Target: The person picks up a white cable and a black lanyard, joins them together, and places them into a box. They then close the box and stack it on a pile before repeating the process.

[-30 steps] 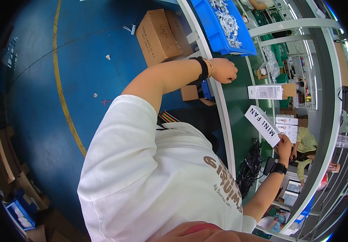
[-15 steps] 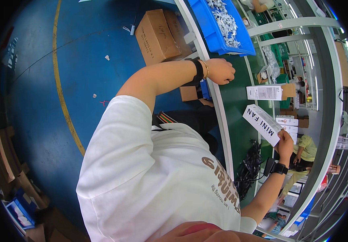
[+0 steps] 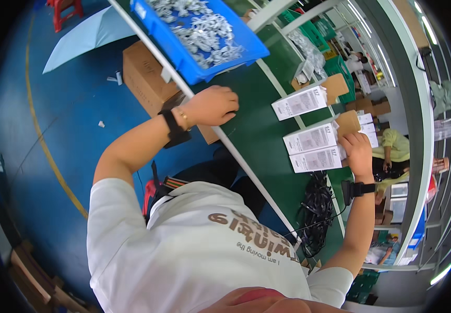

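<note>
The person's right hand (image 3: 358,151) has its fingertips on the far end of two white boxes, though whether they pinch anything cannot be told. The lower box (image 3: 317,159) and the upper box (image 3: 309,136) lie side by side, touching, on the green table (image 3: 259,128). Both are oblong and crisp-edged; a brown flap (image 3: 347,123) sticks out at the upper one's end. Half a second ago, this hand held a tilted white box with big black lettering facing up; now both boxes show grey printed labels with fine dark print and a bold code. A third box (image 3: 298,103), similarly labelled, lies near them. Black cables (image 3: 317,208) are heaped just below. The left hand (image 3: 212,106), fingers curled, hangs by the blue tray (image 3: 199,77); whether it holds something cannot be told.
</note>
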{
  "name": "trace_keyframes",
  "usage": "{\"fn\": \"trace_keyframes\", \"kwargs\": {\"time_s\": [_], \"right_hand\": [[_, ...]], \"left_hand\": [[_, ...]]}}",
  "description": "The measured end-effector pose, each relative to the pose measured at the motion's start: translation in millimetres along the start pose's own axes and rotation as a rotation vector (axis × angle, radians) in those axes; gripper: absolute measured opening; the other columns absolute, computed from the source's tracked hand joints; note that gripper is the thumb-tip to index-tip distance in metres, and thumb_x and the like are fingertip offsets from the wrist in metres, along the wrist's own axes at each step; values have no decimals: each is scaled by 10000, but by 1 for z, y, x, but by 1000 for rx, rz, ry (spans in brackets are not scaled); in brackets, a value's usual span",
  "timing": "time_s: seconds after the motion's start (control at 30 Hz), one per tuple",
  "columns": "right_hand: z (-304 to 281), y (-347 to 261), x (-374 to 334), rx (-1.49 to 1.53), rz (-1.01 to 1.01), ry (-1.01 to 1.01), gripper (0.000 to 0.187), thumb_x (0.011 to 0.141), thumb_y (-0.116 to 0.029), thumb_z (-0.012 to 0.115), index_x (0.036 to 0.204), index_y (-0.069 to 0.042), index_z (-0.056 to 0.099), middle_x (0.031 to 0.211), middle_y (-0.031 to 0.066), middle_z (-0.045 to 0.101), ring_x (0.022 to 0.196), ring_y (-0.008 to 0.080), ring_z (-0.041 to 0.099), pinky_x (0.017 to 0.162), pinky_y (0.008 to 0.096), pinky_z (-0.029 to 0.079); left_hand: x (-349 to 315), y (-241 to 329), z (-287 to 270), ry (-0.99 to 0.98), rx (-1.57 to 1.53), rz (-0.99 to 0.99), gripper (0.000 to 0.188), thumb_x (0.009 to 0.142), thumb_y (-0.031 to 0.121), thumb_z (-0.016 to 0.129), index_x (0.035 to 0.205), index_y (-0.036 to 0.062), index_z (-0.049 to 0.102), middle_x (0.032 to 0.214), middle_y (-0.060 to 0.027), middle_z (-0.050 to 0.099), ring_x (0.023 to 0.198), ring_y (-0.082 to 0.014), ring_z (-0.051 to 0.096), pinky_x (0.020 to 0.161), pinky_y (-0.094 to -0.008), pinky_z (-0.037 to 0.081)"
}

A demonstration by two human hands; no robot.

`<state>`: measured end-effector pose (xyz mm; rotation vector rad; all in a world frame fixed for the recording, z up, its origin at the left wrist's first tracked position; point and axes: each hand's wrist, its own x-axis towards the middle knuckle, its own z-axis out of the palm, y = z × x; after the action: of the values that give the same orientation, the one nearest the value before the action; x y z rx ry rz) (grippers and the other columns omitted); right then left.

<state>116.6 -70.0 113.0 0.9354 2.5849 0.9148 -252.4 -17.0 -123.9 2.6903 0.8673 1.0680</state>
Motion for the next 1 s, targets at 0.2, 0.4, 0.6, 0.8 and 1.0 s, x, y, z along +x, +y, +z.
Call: {"fn": "trace_keyframes", "kwargs": {"time_s": [0.2,0.4,0.6,0.8,1.0], "right_hand": [[17,14,11,-4,17,56,215,681,-145,552,875,-84,622,887,51,603,880,247,573,816,371,451],[30,31,31,3,-2,148,220,674,-146,564,882,-93,612,899,37,600,902,226,570,812,365,461],[48,53,47,40,-53,224,221,666,-134,579,885,-110,607,918,16,595,911,210,565,809,341,465],[38,66,63,139,-41,448,212,731,-107,605,942,-105,623,963,15,604,900,210,576,796,332,472],[95,97,39,593,527,926,205,854,-100,607,1051,-51,626,998,61,618,877,201,598,748,324,482]], "left_hand": [[51,11,-10,-23,-324,-48,357,813,186,637,1136,52,565,1114,-129,559,1056,-317,521,921,-397,427],[156,16,24,50,-439,-33,703,812,208,660,1380,-17,314,1344,-216,416,1265,-340,393,1062,-383,322],[178,32,28,235,-595,-126,775,786,170,679,1391,-45,245,1357,-235,380,1270,-362,375,1068,-399,299],[147,16,32,230,-480,-233,725,790,98,670,1388,-11,276,1355,-210,382,1264,-340,380,1054,-396,316],[145,16,27,167,-500,-303,693,791,70,661,1377,-4,298,1352,-191,373,1251,-312,394,1027,-408,356]]}}
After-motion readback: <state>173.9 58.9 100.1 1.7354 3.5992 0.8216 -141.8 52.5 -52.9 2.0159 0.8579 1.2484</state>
